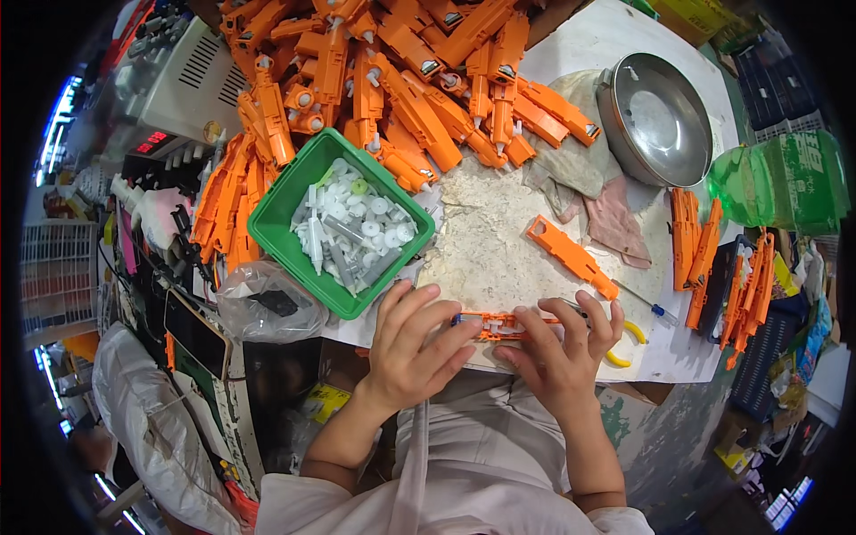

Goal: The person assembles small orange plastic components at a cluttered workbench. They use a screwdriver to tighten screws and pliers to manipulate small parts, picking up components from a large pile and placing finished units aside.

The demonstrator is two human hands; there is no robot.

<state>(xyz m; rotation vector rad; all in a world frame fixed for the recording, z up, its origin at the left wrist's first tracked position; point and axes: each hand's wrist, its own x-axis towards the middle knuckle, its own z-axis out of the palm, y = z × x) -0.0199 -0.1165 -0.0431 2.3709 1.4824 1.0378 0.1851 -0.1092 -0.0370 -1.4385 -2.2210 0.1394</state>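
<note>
Near the table's front edge, an orange plastic housing lies open-side up, with small white parts showing inside it. My left hand pinches its left end, where a bit of blue shows by the fingertips. On the right end, my right hand has thumb and fingers closed round it, hiding that end. Just beyond my right hand rests a separate orange housing piece, lying at a slant. A screwdriver with a blue-tipped handle and yellow-handled pliers lie beside my right hand.
A green bin of white gears and grey parts stands left of my hands. Orange housings are heaped behind it. A metal bowl, rags and a green bottle sit at right. A clear plastic bag lies at left.
</note>
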